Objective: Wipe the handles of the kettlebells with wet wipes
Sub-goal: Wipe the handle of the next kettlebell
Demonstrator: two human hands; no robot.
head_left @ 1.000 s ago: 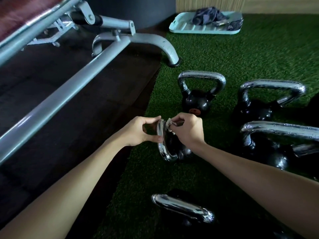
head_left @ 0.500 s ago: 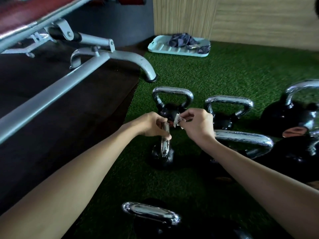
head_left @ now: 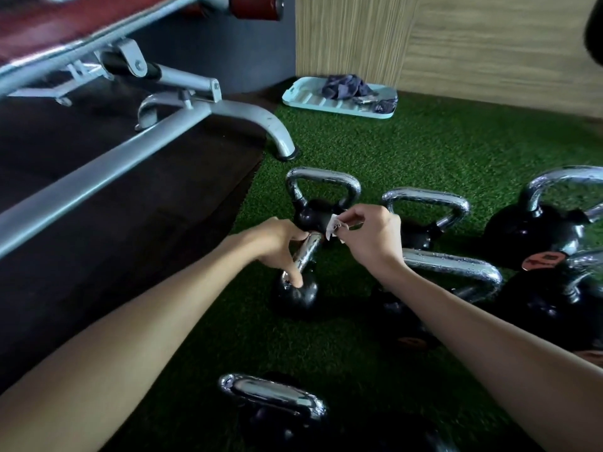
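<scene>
A small black kettlebell [head_left: 298,293] with a chrome handle [head_left: 308,251] stands on the green turf at centre. My left hand [head_left: 277,247] grips that handle from the left, fingers curled round it. My right hand [head_left: 368,236] pinches a small crumpled white wet wipe [head_left: 334,228] just above and right of the handle's top. Several other black kettlebells with chrome handles stand around: one behind [head_left: 321,213], one to the right [head_left: 424,220], one in front [head_left: 277,399].
A grey weight bench frame [head_left: 182,125] runs along the dark floor on the left, its foot at the turf's edge. A pale blue tray [head_left: 306,97] holding a dark cloth lies by the back wall. Larger kettlebells [head_left: 538,233] crowd the right side.
The view has shifted so the kettlebells sit lower and closer. My left hand has slid down the handle's left side; my right hand still pinches the wipe near the handle's top.
</scene>
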